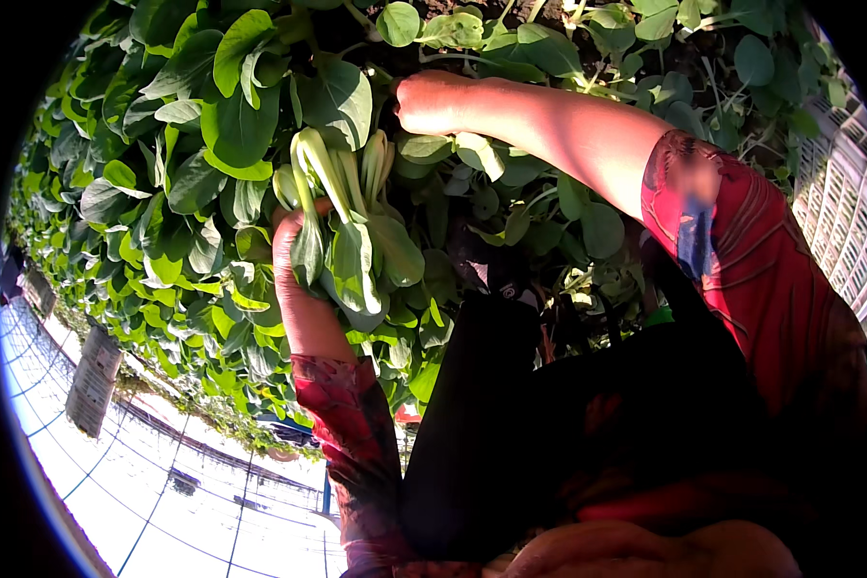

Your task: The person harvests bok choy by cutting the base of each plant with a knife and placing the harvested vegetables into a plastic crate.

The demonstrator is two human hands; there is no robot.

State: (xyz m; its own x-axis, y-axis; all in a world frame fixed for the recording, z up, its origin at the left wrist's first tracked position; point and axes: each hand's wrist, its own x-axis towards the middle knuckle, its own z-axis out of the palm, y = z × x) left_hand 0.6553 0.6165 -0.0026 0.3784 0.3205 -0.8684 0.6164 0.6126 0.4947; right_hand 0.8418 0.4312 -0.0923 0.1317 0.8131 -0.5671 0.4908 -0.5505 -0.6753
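In my left hand is a bunch of cut leafy greens, like bok choy, with the pale stem ends up and the leaves hanging down. My thumb and palm wrap its left side; the leaves hide part of the hand. My right hand reaches across the bed to the foot of the standing greens. It looks curled, but its fingers are turned away and in shadow, so I cannot see what they hold. Broad leaves lie just under the right wrist.
Dense leafy plants fill the left side. Dark soil shows at the top among sparser plants. A white slatted plastic crate stands at far right. Wire mesh crosses the bright lower left, with a panel bearing writing.
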